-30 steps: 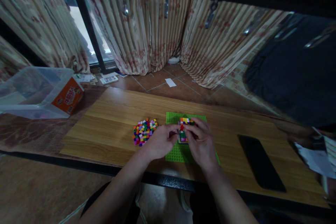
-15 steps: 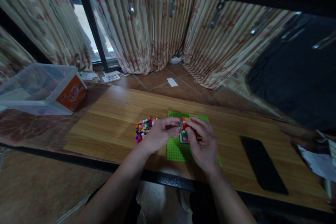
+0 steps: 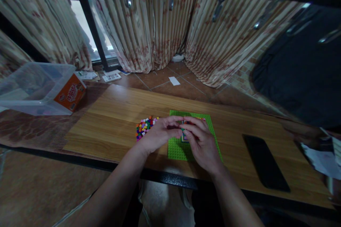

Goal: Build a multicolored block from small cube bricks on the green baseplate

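Over a green studded baseplate (image 3: 177, 150), the fingertips of my two hands meet. My left hand (image 3: 160, 134) is closed in a pinch, its thumb and fingers at a small green toy brick (image 3: 182, 129). From the other side, the thumb and forefinger of my right hand (image 3: 202, 143) close on the same little brick. Beneath the right hand sits a low block of multicoloured bricks (image 3: 184, 138) on the baseplate, mostly hidden by the fingers. Left of the baseplate lies a loose heap of small coloured bricks (image 3: 145, 125), partly behind my left hand.
A black phone-like slab (image 3: 266, 163) lies on the wooden tabletop (image 3: 112, 120) at the right. A clear plastic bin (image 3: 37, 88) with an orange label stands at the far left. Papers (image 3: 322, 159) lie at the right edge. Curtains (image 3: 160, 32) hang behind.
My right hand has moved left off the coloured block, and its fingertips now meet those of my left hand at the small brick. The view has shifted slightly.
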`<state>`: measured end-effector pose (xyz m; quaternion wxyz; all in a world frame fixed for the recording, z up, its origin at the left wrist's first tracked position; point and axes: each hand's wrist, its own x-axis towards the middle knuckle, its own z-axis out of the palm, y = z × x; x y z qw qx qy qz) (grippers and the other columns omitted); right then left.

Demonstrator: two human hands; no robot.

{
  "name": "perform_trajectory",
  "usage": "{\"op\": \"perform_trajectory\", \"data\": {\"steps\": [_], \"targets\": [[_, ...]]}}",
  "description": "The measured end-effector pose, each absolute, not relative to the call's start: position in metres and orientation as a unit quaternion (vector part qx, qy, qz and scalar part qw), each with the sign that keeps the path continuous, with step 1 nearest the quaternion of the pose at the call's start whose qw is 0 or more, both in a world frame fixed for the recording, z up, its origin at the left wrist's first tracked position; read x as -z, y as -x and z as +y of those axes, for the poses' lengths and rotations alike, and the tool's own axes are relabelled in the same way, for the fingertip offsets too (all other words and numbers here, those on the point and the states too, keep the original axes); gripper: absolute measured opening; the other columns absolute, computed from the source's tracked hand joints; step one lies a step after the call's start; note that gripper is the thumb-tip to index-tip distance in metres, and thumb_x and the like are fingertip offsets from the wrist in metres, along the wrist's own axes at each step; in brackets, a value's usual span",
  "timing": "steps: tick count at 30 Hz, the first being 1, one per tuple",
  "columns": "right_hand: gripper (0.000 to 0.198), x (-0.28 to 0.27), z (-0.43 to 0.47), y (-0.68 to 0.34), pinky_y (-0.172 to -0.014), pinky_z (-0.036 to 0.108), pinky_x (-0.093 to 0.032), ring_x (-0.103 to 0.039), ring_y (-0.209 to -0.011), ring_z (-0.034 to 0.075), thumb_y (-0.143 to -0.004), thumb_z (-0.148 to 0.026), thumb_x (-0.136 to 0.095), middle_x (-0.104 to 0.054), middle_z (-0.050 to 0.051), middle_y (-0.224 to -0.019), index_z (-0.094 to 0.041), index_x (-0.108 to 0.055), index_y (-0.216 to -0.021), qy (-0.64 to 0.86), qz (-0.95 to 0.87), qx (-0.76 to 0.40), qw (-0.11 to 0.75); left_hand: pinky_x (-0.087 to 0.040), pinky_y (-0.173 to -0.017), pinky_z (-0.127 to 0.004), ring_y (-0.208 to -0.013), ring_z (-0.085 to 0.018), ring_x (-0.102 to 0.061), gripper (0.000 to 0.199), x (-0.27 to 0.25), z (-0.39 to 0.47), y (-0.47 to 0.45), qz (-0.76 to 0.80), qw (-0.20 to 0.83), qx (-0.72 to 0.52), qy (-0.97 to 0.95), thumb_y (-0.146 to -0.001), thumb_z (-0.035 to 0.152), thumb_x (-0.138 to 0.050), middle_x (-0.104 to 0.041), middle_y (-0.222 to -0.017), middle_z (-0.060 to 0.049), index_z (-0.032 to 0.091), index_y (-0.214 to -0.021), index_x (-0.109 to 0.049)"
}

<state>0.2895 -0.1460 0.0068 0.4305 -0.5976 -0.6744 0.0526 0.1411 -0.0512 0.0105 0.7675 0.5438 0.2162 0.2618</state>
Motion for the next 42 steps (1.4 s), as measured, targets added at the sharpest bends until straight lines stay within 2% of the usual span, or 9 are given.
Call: {"op": "perform_trajectory", "data": {"steps": [10, 15, 20, 24, 27, 31, 36, 42], "targets": [[0.013, -0.007, -0.145, -0.29, -0.106, 0.052, -0.041, -0.059, -0.117, 0.023, -0.094, -0.03, -0.057, -0.066, 0.003, -0.122, -0.03, -0.068, -0.102, 0.594, -0.659, -0.067, 0.456, -0.044, -0.083, -0.029, -0.084, -0.013, -0.06, 0.038, -0.006, -0.051, -0.141, 0.23, 0.782, -0.275, -0.509, -0.07, 0.017, -0.077, -0.071, -0.098, -0.005, 0.016, -0.108, -0.072], [0.01, -0.007, -0.146, -0.292, -0.104, 0.049, -0.043, -0.06, -0.116, 0.022, -0.09, -0.031, -0.063, -0.067, 0.003, -0.121, -0.03, -0.069, -0.099, 0.588, -0.65, -0.082, 0.474, -0.043, -0.081, -0.028, -0.082, -0.013, -0.06, 0.04, -0.005, -0.051, -0.139, 0.223, 0.788, -0.261, -0.512, -0.073, 0.02, -0.076, -0.071, -0.096, -0.006, 0.015, -0.112, -0.07], [0.016, -0.009, -0.147, -0.294, -0.103, 0.048, -0.044, -0.059, -0.118, 0.022, -0.093, -0.03, -0.059, -0.065, 0.002, -0.125, -0.032, -0.07, -0.104, 0.574, -0.657, -0.12, 0.475, -0.044, -0.083, -0.03, -0.084, -0.014, -0.062, 0.043, -0.005, -0.052, -0.138, 0.21, 0.793, -0.258, -0.511, -0.074, 0.02, -0.076, -0.071, -0.096, -0.006, 0.016, -0.116, -0.068], [0.013, -0.01, -0.147, -0.295, -0.101, 0.046, -0.045, -0.06, -0.117, 0.022, -0.092, -0.029, -0.06, -0.066, 0.002, -0.123, -0.031, -0.072, -0.097, 0.579, -0.643, -0.134, 0.482, -0.045, -0.082, -0.03, -0.083, -0.014, -0.062, 0.046, -0.007, -0.052, -0.139, 0.212, 0.794, -0.259, -0.507, -0.072, 0.02, -0.076, -0.071, -0.094, -0.005, 0.015, -0.117, -0.067], [0.011, -0.008, -0.146, -0.302, -0.099, 0.045, -0.046, -0.061, -0.113, 0.022, -0.091, -0.029, -0.062, -0.066, 0.003, -0.119, -0.03, -0.072, -0.093, 0.599, -0.615, -0.127, 0.497, -0.044, -0.077, -0.027, -0.076, -0.012, -0.06, 0.044, -0.007, -0.052, -0.14, 0.266, 0.763, -0.266, -0.525, -0.072, 0.018, -0.075, -0.069, -0.085, -0.002, 0.014, -0.115, -0.067], [0.01, -0.001, -0.144, -0.316, -0.097, 0.047, -0.047, -0.061, -0.107, 0.023, -0.088, -0.03, -0.064, -0.067, 0.004, -0.112, -0.029, -0.074, -0.089, 0.637, -0.584, -0.054, 0.5, -0.045, -0.076, -0.027, -0.074, -0.012, -0.058, 0.028, -0.005, -0.05, -0.141, 0.335, 0.695, -0.256, -0.582, -0.074, 0.014, -0.068, -0.067, -0.08, -0.002, 0.013, -0.102, -0.07], [0.01, 0.004, -0.143, -0.319, -0.093, 0.048, -0.048, -0.06, -0.106, 0.024, -0.087, -0.03, -0.065, -0.067, 0.004, -0.112, -0.03, -0.075, -0.089, 0.642, -0.618, -0.033, 0.452, -0.043, -0.072, -0.027, -0.072, -0.013, -0.056, 0.022, 0.0, -0.052, -0.143, 0.298, 0.657, -0.234, -0.651, -0.076, 0.018, -0.064, -0.066, -0.077, -0.001, 0.015, -0.096, -0.073], [0.008, 0.004, -0.14, -0.313, -0.093, 0.049, -0.047, -0.058, -0.107, 0.025, -0.085, -0.03, -0.067, -0.066, 0.004, -0.113, -0.03, -0.075, -0.087, 0.648, -0.627, -0.028, 0.431, -0.043, -0.071, -0.026, -0.072, -0.014, -0.056, 0.023, 0.001, -0.055, -0.144, 0.286, 0.624, -0.222, -0.692, -0.079, 0.019, -0.061, -0.066, -0.076, -0.001, 0.015, -0.097, -0.075]]}}
